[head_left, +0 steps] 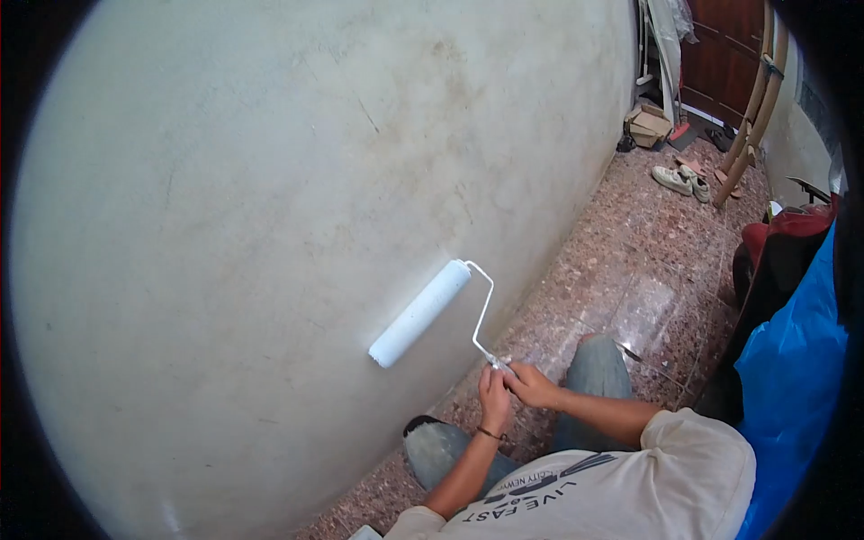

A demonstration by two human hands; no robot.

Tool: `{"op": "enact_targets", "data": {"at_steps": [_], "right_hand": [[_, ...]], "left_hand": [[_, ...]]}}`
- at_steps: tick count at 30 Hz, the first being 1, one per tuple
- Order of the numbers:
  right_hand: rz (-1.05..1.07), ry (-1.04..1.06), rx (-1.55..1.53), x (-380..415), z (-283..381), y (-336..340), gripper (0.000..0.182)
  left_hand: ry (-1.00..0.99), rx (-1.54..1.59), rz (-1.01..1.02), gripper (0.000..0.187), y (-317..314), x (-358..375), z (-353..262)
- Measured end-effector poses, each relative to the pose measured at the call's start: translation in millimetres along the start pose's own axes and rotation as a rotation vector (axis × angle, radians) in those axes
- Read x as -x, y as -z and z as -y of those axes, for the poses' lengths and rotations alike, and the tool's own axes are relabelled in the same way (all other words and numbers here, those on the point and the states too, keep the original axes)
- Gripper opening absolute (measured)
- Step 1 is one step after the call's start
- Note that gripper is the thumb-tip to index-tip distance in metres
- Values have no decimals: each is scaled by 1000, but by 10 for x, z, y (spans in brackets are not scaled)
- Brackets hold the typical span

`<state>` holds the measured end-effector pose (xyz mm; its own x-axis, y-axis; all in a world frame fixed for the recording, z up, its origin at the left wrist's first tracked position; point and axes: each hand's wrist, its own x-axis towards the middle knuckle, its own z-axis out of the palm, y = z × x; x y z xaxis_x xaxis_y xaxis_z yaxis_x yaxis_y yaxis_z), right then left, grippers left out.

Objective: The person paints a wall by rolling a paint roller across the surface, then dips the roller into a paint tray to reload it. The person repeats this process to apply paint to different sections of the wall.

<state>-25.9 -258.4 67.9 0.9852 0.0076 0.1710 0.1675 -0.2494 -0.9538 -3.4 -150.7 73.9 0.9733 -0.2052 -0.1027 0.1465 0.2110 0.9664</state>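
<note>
A paint roller (420, 313) with a long white sleeve and a bent white wire frame slants across the front of the grey wall (225, 225). Its sleeve overlaps the wall in this view, the upper end toward the right. My right hand (535, 388) is closed round the grip at the lower end of the frame. Just beside it, my left hand (494, 398), with a dark band at the wrist, has its fingers closed at the top of the same grip. Most of the grip is hidden by my hands.
Reddish speckled floor tiles (621, 270) run along the wall. Farther back are pale shoes (681, 182), a cardboard box (648, 124) and a bamboo ladder (760, 99) near a brown door (723, 54). A blue plastic sheet (792, 369) hangs close on my right.
</note>
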Motion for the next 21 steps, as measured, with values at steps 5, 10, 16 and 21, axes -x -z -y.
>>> {"op": "enact_targets", "data": {"at_steps": [5,10,16,21], "right_hand": [[14,-7,6,-161,482,128,31],[-17,101,26,-490,1186,285,31],[-70,194,92,-929,2005,523,30],[-189,464,25,-1275,2546,595,33]], "left_hand": [[-66,198,81,19,-76,-96,-412],[-182,240,205,26,-171,-263,-1178],[-359,272,320,27,-397,-480,-2140],[-512,327,351,31,-466,-552,-2634]]}}
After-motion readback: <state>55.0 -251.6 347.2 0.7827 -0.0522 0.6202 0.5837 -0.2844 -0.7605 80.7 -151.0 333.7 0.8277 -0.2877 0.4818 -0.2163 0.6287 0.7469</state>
